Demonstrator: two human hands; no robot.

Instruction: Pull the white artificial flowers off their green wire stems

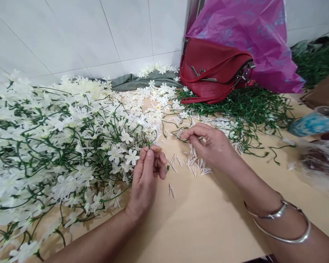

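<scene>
My left hand [148, 171] is closed in a pinch on a thin green stem [148, 144] at the edge of a big heap of white artificial flowers on green vines [57, 138]. My right hand [208, 144] reaches forward with fingertips pinched over small white stamen pieces [193, 162] scattered on the tan table [208, 219]. What the right fingers hold is too small to name. Two silver bangles [282, 223] ring my right wrist.
A red handbag [214, 71] and a purple plastic bag [249, 33] stand at the back by the white tiled wall. Loose green stems [249, 106] lie in front of them. Loose white petals [153, 93] and grey cloth [137, 81] sit behind. Clear plastic bags [315, 146] at right.
</scene>
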